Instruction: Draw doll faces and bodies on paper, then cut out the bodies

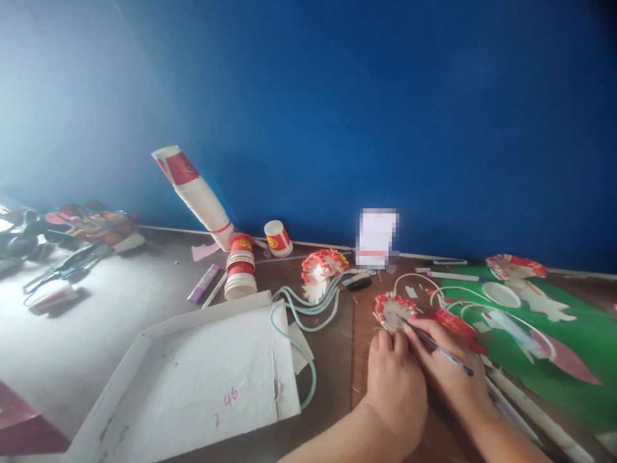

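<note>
My right hand [456, 370] is closed round a dark pen [446, 352], its tip over the pale centre of a cut paper cup [395, 314]. This cup has a red and white fringe curled up into a ring. My left hand [398, 389], fingers bent and close together, grips the cup's near edge; the fingertips and thumb are hidden. Just right of the cup lies a red paper piece [456, 325]. A second curled cut cup [324, 267] lies further back to the left, and another [518, 267] at the far right.
A white box lid [193, 386] lies at the left front, with a pale green cord [315, 325] by it. Stacked paper cups [205, 199] lean against the blue wall. At right is a green sheet [578, 334] with loops, scraps and pens.
</note>
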A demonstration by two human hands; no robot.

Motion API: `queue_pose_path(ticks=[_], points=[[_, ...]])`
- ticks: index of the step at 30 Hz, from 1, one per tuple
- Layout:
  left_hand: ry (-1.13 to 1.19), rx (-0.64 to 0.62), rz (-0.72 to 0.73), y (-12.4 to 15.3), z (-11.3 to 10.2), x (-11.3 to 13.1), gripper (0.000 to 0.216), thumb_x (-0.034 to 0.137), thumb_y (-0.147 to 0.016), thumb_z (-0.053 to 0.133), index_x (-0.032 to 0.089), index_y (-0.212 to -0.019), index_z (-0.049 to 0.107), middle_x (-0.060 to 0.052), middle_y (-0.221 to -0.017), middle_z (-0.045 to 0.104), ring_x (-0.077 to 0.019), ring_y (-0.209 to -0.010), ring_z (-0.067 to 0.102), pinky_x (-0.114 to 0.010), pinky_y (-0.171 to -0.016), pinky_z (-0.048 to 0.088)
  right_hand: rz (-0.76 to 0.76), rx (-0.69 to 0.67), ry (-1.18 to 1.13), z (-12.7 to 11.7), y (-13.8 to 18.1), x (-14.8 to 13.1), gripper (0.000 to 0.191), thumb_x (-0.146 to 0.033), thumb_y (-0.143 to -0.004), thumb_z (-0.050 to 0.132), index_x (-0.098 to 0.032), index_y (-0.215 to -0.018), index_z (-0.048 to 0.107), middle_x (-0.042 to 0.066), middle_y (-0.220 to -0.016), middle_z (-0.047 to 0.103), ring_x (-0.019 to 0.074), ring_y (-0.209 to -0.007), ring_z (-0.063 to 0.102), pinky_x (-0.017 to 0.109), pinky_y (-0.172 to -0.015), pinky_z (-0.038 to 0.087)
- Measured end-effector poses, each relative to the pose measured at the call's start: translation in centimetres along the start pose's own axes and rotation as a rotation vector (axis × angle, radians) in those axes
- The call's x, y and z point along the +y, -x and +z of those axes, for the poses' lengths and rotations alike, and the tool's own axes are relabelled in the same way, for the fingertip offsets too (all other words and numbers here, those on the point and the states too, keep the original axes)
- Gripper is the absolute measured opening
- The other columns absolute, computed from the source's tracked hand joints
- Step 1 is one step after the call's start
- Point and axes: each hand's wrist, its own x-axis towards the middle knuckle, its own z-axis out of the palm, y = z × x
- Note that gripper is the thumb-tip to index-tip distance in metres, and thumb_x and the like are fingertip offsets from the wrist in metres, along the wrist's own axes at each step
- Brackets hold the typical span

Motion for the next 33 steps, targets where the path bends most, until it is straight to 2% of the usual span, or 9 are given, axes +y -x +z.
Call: queue_pose_path(ticks=[4, 11, 19, 24, 29, 33], points=[[-0.006, 0.014, -0.002, 0.06, 0.07, 0.04, 0.034, 0.027, -0.092, 0.055, 0.012, -0.119, 0.07, -0.014, -0.117, 0.061, -0.0249, -0.101, 0.05, -0.036, -0.084, 0.046, 0.012, -0.025, -0.001, -0.2, -0.08, -0.17, 0.043, -0.059, -0.095, 0.045, -0.024, -0.094, 0.071, 0.005, -0.078, 0.079, 0.0217, -0.06, 0.073, 0.029, -0.051, 0.051], [0.001, 0.043, -0.004, 0.22, 0.58, 0.08, 0.04, 0.028, -0.092, 0.054, 0.009, -0.125, 0.066, -0.014, -0.117, 0.062, -0.0248, -0.1, 0.05, -0.036, -0.084, 0.047, -0.002, -0.013, 0.007, -0.15, -0.16, -0.13, 0.047, -0.061, -0.095, 0.043, -0.024, -0.092, 0.072, 0.004, -0.074, 0.078, 0.0211, -0.056, 0.072, 0.029, -0.048, 0.049], [-0.027, 0.022, 0.019, 0.28, 0.34, 0.1, 0.038, 0.028, -0.091, 0.056, 0.01, -0.123, 0.068, -0.016, -0.12, 0.061, -0.0249, -0.103, 0.05, -0.035, -0.087, 0.046, 0.007, -0.033, 0.012, -0.1, -0.21, -0.07, 0.046, -0.06, -0.095, 0.043, -0.024, -0.093, 0.072, 0.004, -0.078, 0.08, 0.0216, -0.06, 0.073, 0.029, -0.05, 0.05], [-0.042, 0.053, 0.011, 0.32, 0.55, 0.01, 0.037, 0.026, -0.091, 0.056, 0.011, -0.121, 0.07, -0.015, -0.123, 0.062, -0.0251, -0.104, 0.05, -0.035, -0.087, 0.046, 0.012, -0.026, 0.014, -0.14, -0.16, -0.19, 0.046, -0.061, -0.095, 0.044, -0.025, -0.093, 0.072, 0.003, -0.077, 0.079, 0.0212, -0.057, 0.072, 0.029, -0.047, 0.049], [-0.019, 0.062, -0.003, 0.22, 0.47, 0.02, 0.038, 0.029, -0.092, 0.055, 0.012, -0.123, 0.069, -0.014, -0.121, 0.063, -0.0253, -0.101, 0.051, -0.036, -0.083, 0.047, -0.019, 0.036, 0.032, 0.11, 0.01, -0.06, 0.046, -0.06, -0.097, 0.042, -0.024, -0.096, 0.071, 0.004, -0.085, 0.08, 0.0217, -0.066, 0.075, 0.029, -0.055, 0.053], [-0.011, 0.067, -0.006, 0.21, 0.45, 0.15, 0.038, 0.028, -0.093, 0.054, 0.012, -0.124, 0.068, -0.014, -0.12, 0.062, -0.0249, -0.1, 0.052, -0.036, -0.081, 0.047, -0.028, 0.036, 0.031, 0.3, 0.23, 0.23, 0.045, -0.059, -0.097, 0.043, -0.024, -0.098, 0.071, 0.004, -0.09, 0.08, 0.0222, -0.071, 0.076, 0.03, -0.059, 0.054]])
